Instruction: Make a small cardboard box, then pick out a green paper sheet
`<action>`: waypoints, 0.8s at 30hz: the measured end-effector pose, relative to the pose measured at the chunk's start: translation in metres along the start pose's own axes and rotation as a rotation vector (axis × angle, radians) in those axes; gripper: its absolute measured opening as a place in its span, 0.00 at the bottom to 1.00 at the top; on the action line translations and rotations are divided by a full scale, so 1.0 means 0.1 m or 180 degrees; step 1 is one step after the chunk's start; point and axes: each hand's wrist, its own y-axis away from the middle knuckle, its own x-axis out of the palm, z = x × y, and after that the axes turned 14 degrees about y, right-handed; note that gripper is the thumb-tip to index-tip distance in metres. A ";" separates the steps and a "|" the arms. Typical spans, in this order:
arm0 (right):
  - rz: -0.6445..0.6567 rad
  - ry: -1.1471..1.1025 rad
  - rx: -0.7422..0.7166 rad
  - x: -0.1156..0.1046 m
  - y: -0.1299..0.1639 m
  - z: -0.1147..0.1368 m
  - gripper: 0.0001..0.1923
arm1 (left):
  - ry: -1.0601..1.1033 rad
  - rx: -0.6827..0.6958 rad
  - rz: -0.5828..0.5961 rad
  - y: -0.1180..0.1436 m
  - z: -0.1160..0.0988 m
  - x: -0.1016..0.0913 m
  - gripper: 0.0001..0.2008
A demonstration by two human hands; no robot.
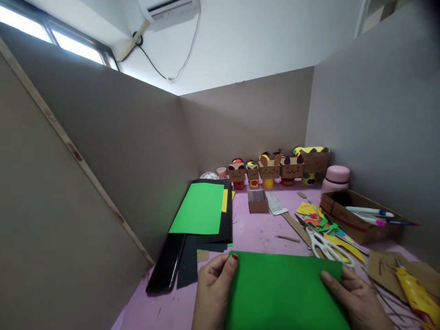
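Observation:
A sheet of green paper is held up above the near edge of the table. My left hand grips its left edge, thumb on the front face. On the right side, my right hand pinches the sheet near its upper right corner, the thumb in front and the fingers behind. The sheet's lower part runs out of view. Beyond its right corner lie white-handled scissors. Left of it, a bright green sheet lies on black sheets, beside a dark phone.
Cardboard-faced figures line the back, with a small cardboard box before them. Paper scraps, a box of pens, a pink bottle and a yellow tube are on the right. Grey partitions enclose the pink table.

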 end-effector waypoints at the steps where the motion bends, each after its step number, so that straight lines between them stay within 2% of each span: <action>1: -0.0058 -0.0021 -0.0003 0.01 0.01 0.01 0.16 | 0.0045 -0.0048 -0.0007 0.00 0.00 0.00 0.19; 5: -0.0085 -0.0007 0.0005 0.01 0.00 0.01 0.16 | 0.0123 -0.0105 -0.0070 -0.01 0.01 0.00 0.19; 9: 0.0071 0.0052 0.0090 -0.02 -0.01 0.00 0.15 | 0.0193 -0.0123 -0.0113 -0.02 0.04 -0.01 0.19; 14: 0.0046 0.0020 -0.0020 -0.02 -0.02 -0.02 0.14 | 0.0197 -0.0096 -0.0150 -0.01 0.02 0.00 0.17; 19: 0.0333 0.0081 -0.0127 -0.01 -0.05 0.02 0.12 | 0.0140 0.0065 -0.0281 -0.03 -0.03 0.01 0.16; 24: 0.0323 -0.0031 -0.0453 0.08 -0.06 0.07 0.11 | 0.0149 -0.0257 -0.0335 -0.14 0.03 -0.11 0.18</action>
